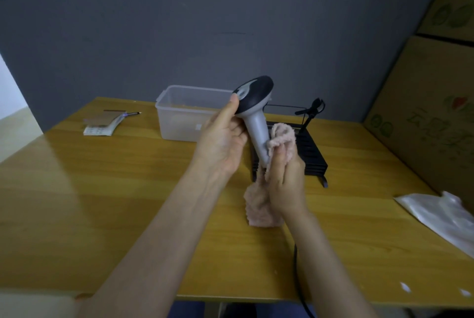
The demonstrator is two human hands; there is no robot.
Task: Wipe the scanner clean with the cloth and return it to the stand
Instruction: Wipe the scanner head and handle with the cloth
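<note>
The grey handheld scanner (254,105) with a black head is held upright above the table. My left hand (223,143) grips it just under the head, thumb on the head's edge. My right hand (284,176) presses a pink fluffy cloth (282,135) around the lower handle; the rest of the cloth hangs down below my wrist. The black stand (311,110), a thin arm with a clip on top, rises behind my hands on a black slatted base (313,156). A black cable (297,279) runs down over the table's front edge.
A clear plastic box (184,112) stands behind my left hand. Papers and a pen (102,123) lie at the far left of the wooden table (102,202). A crumpled plastic bag (436,215) lies at the right. Cardboard boxes (431,112) are stacked along the right side.
</note>
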